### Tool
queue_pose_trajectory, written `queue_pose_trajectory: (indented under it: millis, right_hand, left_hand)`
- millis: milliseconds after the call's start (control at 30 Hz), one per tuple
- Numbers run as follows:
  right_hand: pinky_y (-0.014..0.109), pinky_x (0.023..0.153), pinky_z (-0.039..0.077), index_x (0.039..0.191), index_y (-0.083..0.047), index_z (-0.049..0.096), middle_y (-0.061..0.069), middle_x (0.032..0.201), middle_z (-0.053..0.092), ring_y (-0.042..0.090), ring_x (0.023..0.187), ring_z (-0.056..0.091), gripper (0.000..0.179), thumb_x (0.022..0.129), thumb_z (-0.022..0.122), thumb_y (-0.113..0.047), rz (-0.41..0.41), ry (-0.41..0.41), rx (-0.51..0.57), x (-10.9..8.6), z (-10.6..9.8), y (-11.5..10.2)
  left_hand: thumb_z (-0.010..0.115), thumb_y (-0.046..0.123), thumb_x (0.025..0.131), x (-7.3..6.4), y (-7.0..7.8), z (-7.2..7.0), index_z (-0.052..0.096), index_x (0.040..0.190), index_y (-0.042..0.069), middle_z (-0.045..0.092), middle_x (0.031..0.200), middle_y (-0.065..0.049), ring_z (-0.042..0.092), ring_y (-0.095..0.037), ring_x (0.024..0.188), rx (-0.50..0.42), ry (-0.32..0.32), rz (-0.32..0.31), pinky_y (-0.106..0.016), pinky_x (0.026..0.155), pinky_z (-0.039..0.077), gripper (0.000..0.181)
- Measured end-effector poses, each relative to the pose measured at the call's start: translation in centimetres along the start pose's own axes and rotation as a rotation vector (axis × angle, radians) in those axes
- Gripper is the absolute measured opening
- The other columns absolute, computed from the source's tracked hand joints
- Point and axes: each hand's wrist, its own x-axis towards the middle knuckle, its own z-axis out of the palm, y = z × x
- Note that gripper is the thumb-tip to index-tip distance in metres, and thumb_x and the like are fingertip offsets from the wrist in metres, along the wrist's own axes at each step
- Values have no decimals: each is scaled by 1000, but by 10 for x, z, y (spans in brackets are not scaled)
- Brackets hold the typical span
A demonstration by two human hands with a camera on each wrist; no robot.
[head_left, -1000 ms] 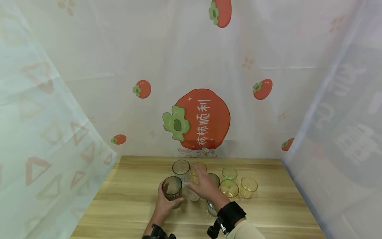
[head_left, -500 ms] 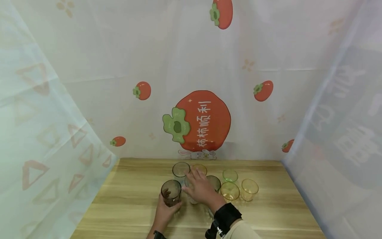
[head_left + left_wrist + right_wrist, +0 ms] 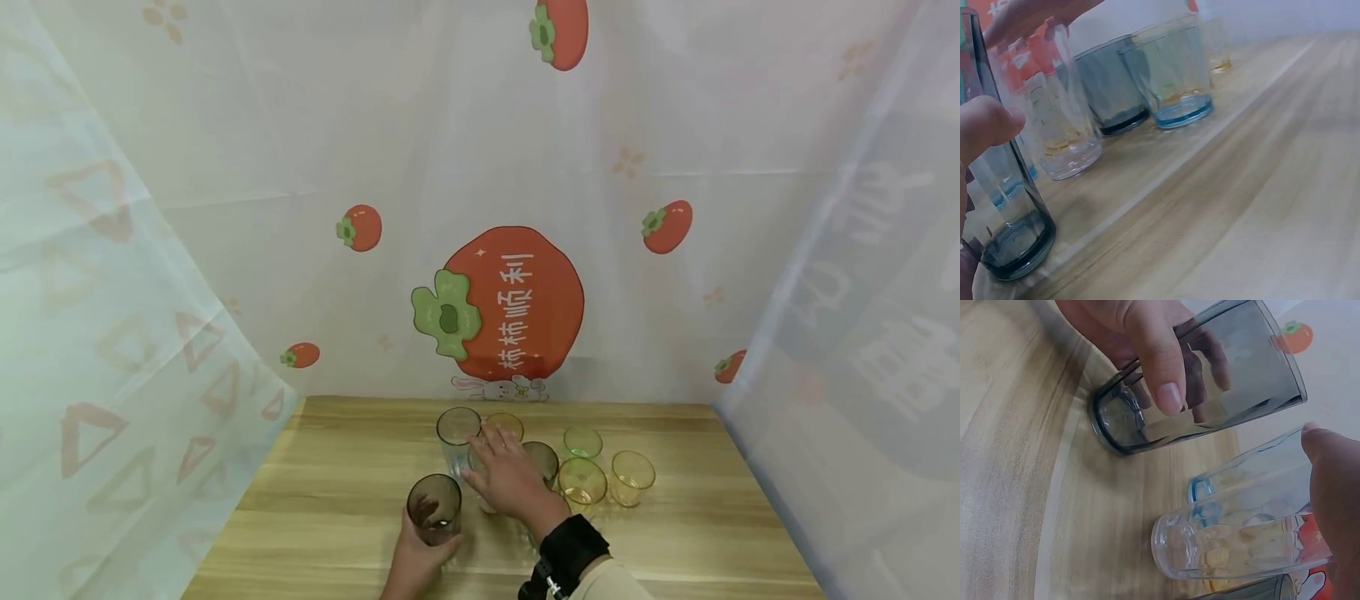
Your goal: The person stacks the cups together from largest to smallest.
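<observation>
My left hand (image 3: 422, 554) grips a tall smoky-grey glass (image 3: 435, 496) at the front left of the group, thumb on one side and fingers behind. The glass stands nearly upright, its base close over the wooden table in the left wrist view. My right hand (image 3: 510, 475) lies over the top of a clear glass (image 3: 1072, 140), fingers extended and spread. In the right wrist view its thumb is right at the rim of a glass. A tall blue-based glass (image 3: 459, 427) stands behind, beyond the right fingertips.
Right of my hand stand a grey glass (image 3: 542, 460), a green one (image 3: 583, 442) and two amber ones, the wider (image 3: 582, 482) and the outer (image 3: 632, 477). Another amber glass (image 3: 506, 423) is behind my fingers. A printed curtain (image 3: 375, 125) hangs behind the wooden table (image 3: 315, 500).
My left hand has drawn the smoky-grey glass nearer to me, away from the other glasses. My right hand has moved slightly left over the clear glass and flattened its fingers there.
</observation>
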Motion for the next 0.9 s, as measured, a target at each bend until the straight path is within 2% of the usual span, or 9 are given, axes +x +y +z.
queue_pose_trajectory:
  millis: [133,233,400,600,733,867,900]
  right_hand:
    - [52,124,19,161,-20,27,10,168,22,35,154,18,70,104,43,-58,6,13,-19,-1,-1,1]
    - [51,125,17,161,-17,27,10,168,21,34,154,16,72,104,44,-57,9,14,-15,-2,-2,1]
    - [52,125,16,162,-17,25,9,169,18,34,155,14,73,104,44,-56,9,16,-22,-4,-5,1]
    - [54,124,17,162,-14,23,12,169,16,38,154,14,74,105,44,-55,-5,-36,-56,-6,-6,-1]
    - [54,124,16,162,-13,23,12,169,15,37,155,12,75,104,47,-55,-3,-116,-23,-8,-10,-7]
    - [54,123,21,161,-17,26,10,168,18,35,155,15,75,102,53,-54,0,-183,9,-12,-20,-7]
    - [54,123,23,161,-18,27,10,168,20,35,154,17,75,101,55,-54,1,-197,7,-13,-23,-6]
  left_hand:
    - [86,15,82,-6,2,4,19,153,7,39,149,-24,39,-46,138,35,1,10,-56,106,46,99]
    - [86,12,81,-11,5,6,23,151,5,40,148,-23,39,-45,138,39,-3,30,-58,109,42,94]
    - [85,8,82,-17,8,8,23,148,1,39,146,-27,38,-48,137,30,-26,38,-56,108,42,90]
    - [84,7,82,-18,5,8,24,147,2,41,145,-29,39,-50,135,28,-30,58,-64,110,36,89]
    - [85,8,82,-19,2,3,25,148,4,42,145,-28,40,-50,135,44,-23,53,-59,109,40,90]
    - [85,10,82,-20,-1,4,22,150,8,38,148,-27,36,-52,138,22,-37,18,-54,104,48,92]
    - [85,11,83,-19,-3,5,22,149,8,37,148,-27,35,-52,139,12,-45,12,-49,102,51,92]
